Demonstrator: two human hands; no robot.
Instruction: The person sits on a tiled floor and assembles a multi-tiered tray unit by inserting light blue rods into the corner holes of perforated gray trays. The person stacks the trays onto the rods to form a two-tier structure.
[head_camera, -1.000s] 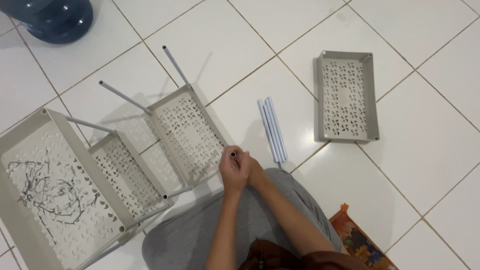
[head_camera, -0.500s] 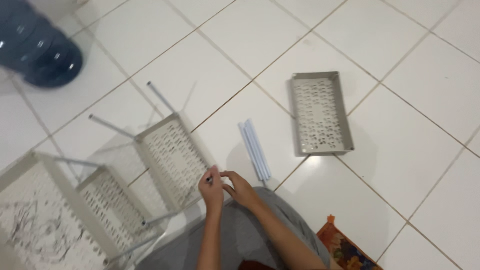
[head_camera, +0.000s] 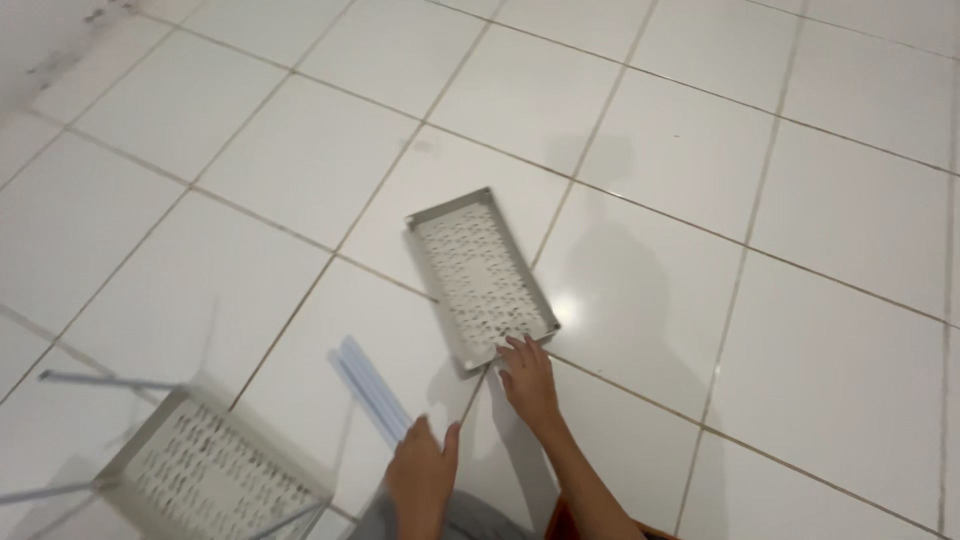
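Two hands, the right hand at about five o'clock and the left hand at six; two perforated grey trays, one loose tray lying at the centre of the floor, a second tray at seven o'clock fixed in a rack; two thin rods showing on that rack, at eight o'clock; pale tubes in a bundle at six o'clock, two at least, perhaps three, the blur making it hard to say; white floor tiles too many to count, cut by the edges.
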